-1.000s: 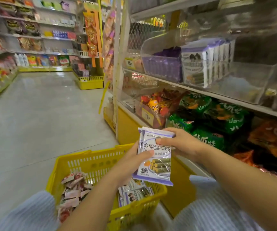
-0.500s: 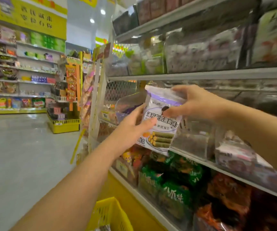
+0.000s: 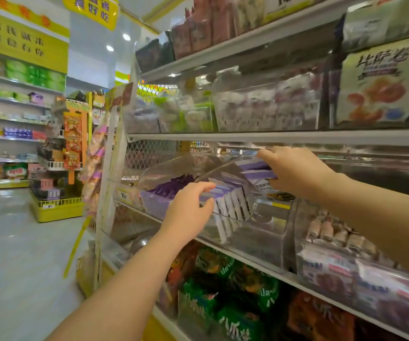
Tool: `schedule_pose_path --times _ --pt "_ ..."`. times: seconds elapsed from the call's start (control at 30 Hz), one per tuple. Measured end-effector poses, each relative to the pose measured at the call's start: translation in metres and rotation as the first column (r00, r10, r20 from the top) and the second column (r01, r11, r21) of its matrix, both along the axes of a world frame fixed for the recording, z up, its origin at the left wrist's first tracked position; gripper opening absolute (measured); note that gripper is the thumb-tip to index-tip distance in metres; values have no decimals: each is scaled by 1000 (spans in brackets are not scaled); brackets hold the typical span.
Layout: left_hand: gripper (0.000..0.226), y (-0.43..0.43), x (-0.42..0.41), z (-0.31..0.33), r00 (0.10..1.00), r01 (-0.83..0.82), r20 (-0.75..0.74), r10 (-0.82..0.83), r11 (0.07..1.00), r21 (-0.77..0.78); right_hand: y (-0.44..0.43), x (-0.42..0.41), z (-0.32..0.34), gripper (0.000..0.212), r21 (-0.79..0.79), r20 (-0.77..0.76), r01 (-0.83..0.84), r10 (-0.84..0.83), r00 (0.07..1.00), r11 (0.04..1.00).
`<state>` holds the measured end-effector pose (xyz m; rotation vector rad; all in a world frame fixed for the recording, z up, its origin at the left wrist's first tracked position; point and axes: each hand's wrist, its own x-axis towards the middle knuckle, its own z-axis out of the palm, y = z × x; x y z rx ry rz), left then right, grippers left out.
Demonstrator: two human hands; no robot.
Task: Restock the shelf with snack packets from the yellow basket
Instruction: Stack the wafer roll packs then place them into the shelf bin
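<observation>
right hand (image 3: 294, 173) grips white snack packets (image 3: 257, 168) with purple tops, over clear bin (image 3: 260, 239) | left hand (image 3: 188, 212) at bin front, touching upright packet row (image 3: 230, 200), grip unclear

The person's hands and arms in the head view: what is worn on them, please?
The left hand and the right hand are bare: no gloves, no visible rings. Both forearms are uncovered as far as the frame shows, with no sleeve, watch or bracelet.

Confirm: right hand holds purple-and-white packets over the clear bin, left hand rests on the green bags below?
Wrong on the left hand: the head view shows it at the clear bin, fingers on the row of packets inside, not on the green bags. Rest holds.
</observation>
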<state>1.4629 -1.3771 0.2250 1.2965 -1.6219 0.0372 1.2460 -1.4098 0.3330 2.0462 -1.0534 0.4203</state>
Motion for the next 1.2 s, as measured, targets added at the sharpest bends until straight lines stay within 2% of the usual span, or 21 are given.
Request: schedule_pose_path --times 0.1,0.2,0.27,0.33,0.4,0.47,0.53,0.63,0.7,0.77,0.8,0.9,0.97,1.03,1.1,1.2 --pt "34 -10 9 -5 998 -5 67 6 1000 -2 -34 10 0 31 47 45 199 -201 979 979" --pt "32 -22 19 -9 989 5 145 -5 1000 -4 -65 32 1 38 53 16 374 -375 927 926" --pt "32 -29 26 -13 986 22 165 -20 1000 -9 -84 44 3 37 82 82 399 -405 910 913" --pt "32 -36 33 -16 986 43 161 -38 999 -25 -101 52 5 40 173 197 335 -366 910 926" --pt "31 -41 36 -19 986 62 155 -54 997 -48 -114 58 6 51 350 296 211 -321 900 913" --pt "30 -45 38 -23 987 79 146 -67 994 -75 -124 63 4 50 580 407 36 -328 853 814" --pt "30 -47 39 -28 988 94 131 -81 991 -99 -130 65 2 43 746 463 -105 -398 792 658" --pt "29 -47 39 -32 988 104 126 -90 988 -112 -133 61 1 39 821 408 -101 -453 793 563" --pt "31 -45 40 -33 987 105 132 -91 989 -104 -127 61 1 36 805 377 -41 -457 806 592" --pt "34 -41 40 -33 987 104 137 -89 989 -104 -116 65 3 39 679 289 118 -412 864 724" --pt "35 -38 40 -33 987 101 132 -87 989 -108 -110 69 3 41 582 283 124 -343 896 804" --pt "34 -25 43 -40 995 71 83 -60 988 -138 -73 85 -8 35 335 405 -127 -20 914 934" --pt "30 -12 49 -53 999 27 34 -21 985 -172 -40 98 -26 27 165 383 -299 218 898 940" --pt "28 4 56 -74 999 -47 -35 41 978 -203 -7 113 -53 23 112 329 -429 374 867 896" --pt "28 23 63 -104 985 -130 -143 100 969 -213 20 125 -90 23 162 310 -508 445 840 846" --pt "26 60 68 -164 953 -229 -239 185 958 -175 49 140 -163 21 313 329 -548 453 828 775"
